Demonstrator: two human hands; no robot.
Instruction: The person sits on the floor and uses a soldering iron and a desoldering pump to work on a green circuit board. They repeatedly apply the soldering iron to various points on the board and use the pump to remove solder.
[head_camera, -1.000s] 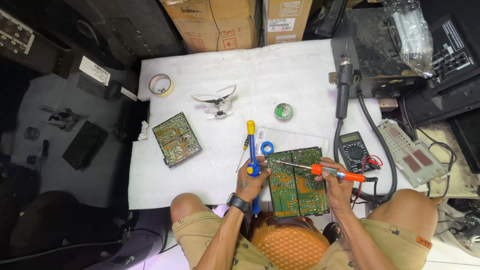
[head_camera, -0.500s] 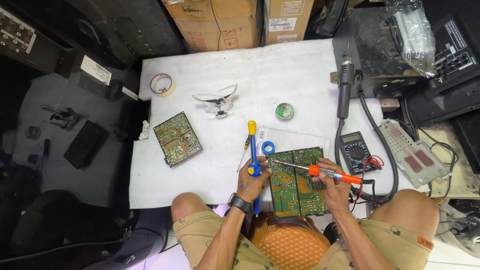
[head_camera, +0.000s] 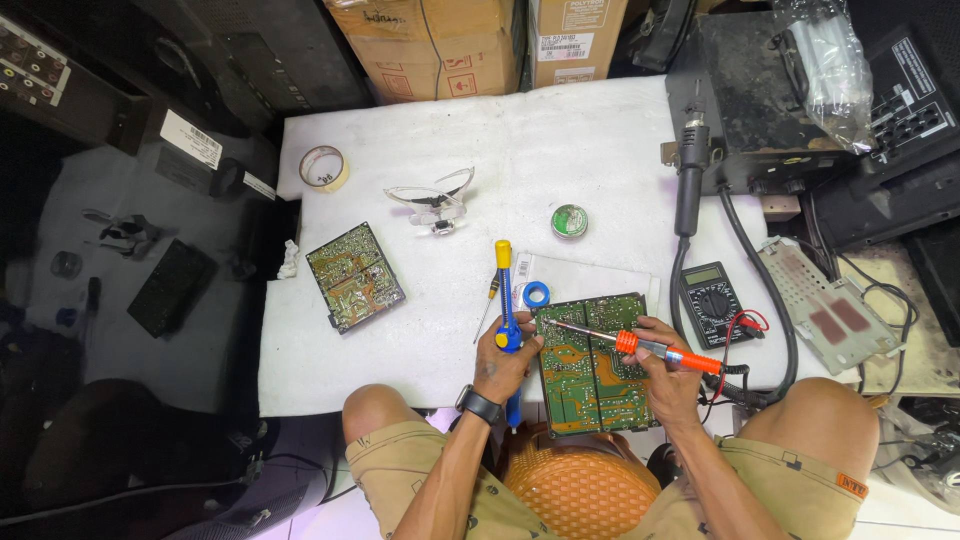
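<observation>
The large green circuit board (head_camera: 590, 362) lies at the near edge of the white-covered table (head_camera: 600, 150), just in front of the seated person, and everything centres on it. The right hand (head_camera: 668, 378) is closed around an orange-handled soldering iron (head_camera: 650, 349), its tip touching the board's far left corner. The left hand (head_camera: 505, 358), at the board's left edge, grips a blue and yellow desoldering pump (head_camera: 506, 295) upright beside that spot. As I judge it, the work on this joint is in hand, not finished. Left of the board a smaller circuit board (head_camera: 354, 275) lies untouched; to its right sits a multimeter (head_camera: 712, 303).
</observation>
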